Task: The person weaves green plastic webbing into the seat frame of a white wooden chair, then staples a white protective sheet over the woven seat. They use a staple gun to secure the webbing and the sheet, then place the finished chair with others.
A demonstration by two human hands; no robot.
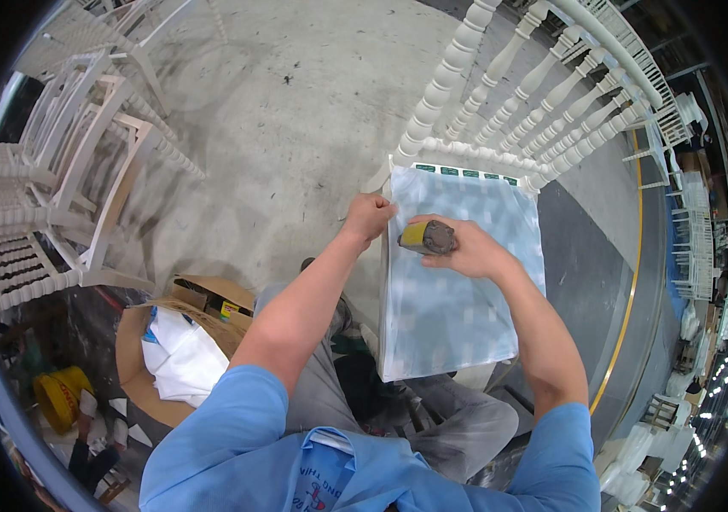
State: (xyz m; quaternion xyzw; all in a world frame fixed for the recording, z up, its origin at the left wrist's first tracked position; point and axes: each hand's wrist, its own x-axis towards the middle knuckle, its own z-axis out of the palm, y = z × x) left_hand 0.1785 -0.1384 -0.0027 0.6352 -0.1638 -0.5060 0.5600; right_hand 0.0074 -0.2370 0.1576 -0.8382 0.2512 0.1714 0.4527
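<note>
A white chair with turned spindles [524, 118] stands before me, its back at the far side. Pale blue checked fabric [466, 316] lies over its seat, and green strips [447, 171] show along the seat's far edge. My left hand [369, 217] is closed in a pinch at the fabric's left edge, near the far left corner. In my right hand [469, 248] is a worn yellow and brown staple gun [426, 238], held over the far left part of the seat. Its lower end is hidden from above.
White chair frames [108, 171] are stacked at the left. Beside my left leg stands an open cardboard box [138, 363] with white cloth [185, 358] inside. A yellow bucket [63, 398] is at the lower left, near another person's hands or feet. More white frames [692, 243] line the right.
</note>
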